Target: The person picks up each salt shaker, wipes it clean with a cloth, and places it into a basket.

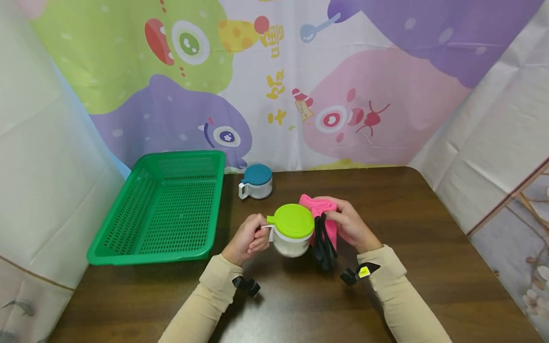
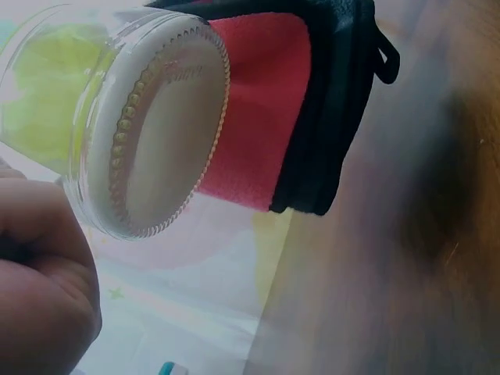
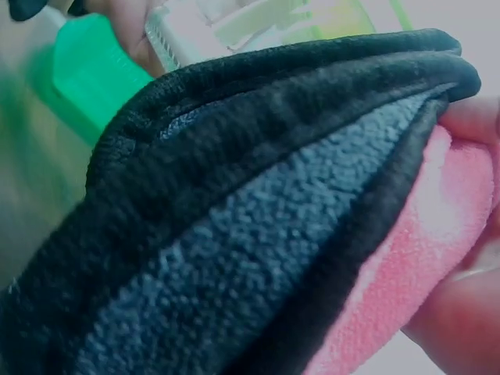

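Beige sleeves [image 1: 206,305] flank the lime-lidded jar [image 1: 293,231]. Left hand [image 1: 249,239] grips its handle [image 1: 271,233], seemingly for steadiness; right hand [image 1: 349,225] pinches pink cloth [image 1: 331,231] alongside.

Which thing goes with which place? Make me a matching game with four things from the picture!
Things:
1. green basket
2. lime-lidded jar
3. pink cloth
4. blue-lidded jar

Places:
A. in the right hand
B. standing on the table, just right of the green basket
C. at the table's left side
D. held by the left hand

Pairs: 1-C, 2-D, 3-A, 4-B
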Demonstrator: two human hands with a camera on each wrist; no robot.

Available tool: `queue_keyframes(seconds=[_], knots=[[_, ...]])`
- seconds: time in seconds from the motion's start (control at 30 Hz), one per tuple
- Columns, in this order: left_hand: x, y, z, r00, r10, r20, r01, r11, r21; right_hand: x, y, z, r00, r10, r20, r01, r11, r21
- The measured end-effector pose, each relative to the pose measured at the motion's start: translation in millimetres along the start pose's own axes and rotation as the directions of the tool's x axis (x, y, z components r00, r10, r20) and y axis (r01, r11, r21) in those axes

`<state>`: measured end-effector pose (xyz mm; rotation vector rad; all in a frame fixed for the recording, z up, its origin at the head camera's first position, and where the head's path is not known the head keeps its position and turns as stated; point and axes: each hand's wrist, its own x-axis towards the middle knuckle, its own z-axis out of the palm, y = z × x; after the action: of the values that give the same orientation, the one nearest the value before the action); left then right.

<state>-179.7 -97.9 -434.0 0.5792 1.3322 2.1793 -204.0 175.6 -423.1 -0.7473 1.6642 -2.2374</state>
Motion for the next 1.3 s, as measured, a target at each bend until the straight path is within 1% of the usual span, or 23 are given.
queue_keyframes(seconds=[0.13,0.23,0.3,0.4,0.47,0.57,0.7,0.8,0.93,1.1,1.3], knots=[[-1.2,0.5,-1.9,1.000,0.005,0.009,-0.005,1.000,-0.001,-1.4,-2.8,1.8,0.999,-0.024,-0.036,0.020,0.993,-0.119],[-2.3,0.9,-3.0,1.000,0.007,0.007,-0.007,1.000,0.003,-1.8,-4.4,3.0,0.997,-0.036,-0.061,0.022,0.976,-0.215],[-3.0,1.0,-3.9,1.000,0.007,-0.003,-0.007,1.000,0.005,-1.9,-6.4,4.9,0.996,-0.041,-0.083,0.014,0.953,-0.304],[-3.8,0.8,-5.1,1.000,0.006,-0.013,-0.006,1.000,0.007,-1.7,-10.1,8.1,0.992,-0.054,-0.110,-0.001,0.893,-0.449],[-4.3,0.6,-5.5,1.000,0.003,-0.020,-0.002,1.000,0.010,-1.9,-12.3,9.7,0.991,-0.057,-0.122,-0.013,0.860,-0.511],[-4.6,0.7,-5.6,1.000,-0.001,-0.027,0.001,1.000,0.018,-2.4,-14.8,10.8,0.992,-0.066,-0.109,-0.006,0.829,-0.559],[-4.4,1.3,-5.1,0.999,0.000,-0.032,0.001,0.999,0.037,-3.3,-18.2,11.3,0.994,-0.077,-0.081,0.013,0.802,-0.597],[-4.4,1.4,-5.2,0.999,-0.003,-0.039,0.005,0.999,0.051,-4.1,-21.8,12.6,0.995,-0.079,-0.062,0.021,0.768,-0.640],[-4.8,1.1,-5.9,0.999,-0.006,-0.046,0.008,0.998,0.060,-4.2,-26.6,15.1,0.996,-0.090,-0.020,0.050,0.710,-0.702],[-4.5,1.1,-6.2,0.999,0.001,-0.049,0.002,0.997,0.072,-3.6,-31.3,18.3,0.993,-0.115,0.019,0.090,0.659,-0.747],[-3.0,1.0,-4.3,0.998,-0.003,-0.057,0.007,0.997,0.077,-3.5,-36.0,23.8,0.990,-0.127,0.068,0.130,0.580,-0.805]])
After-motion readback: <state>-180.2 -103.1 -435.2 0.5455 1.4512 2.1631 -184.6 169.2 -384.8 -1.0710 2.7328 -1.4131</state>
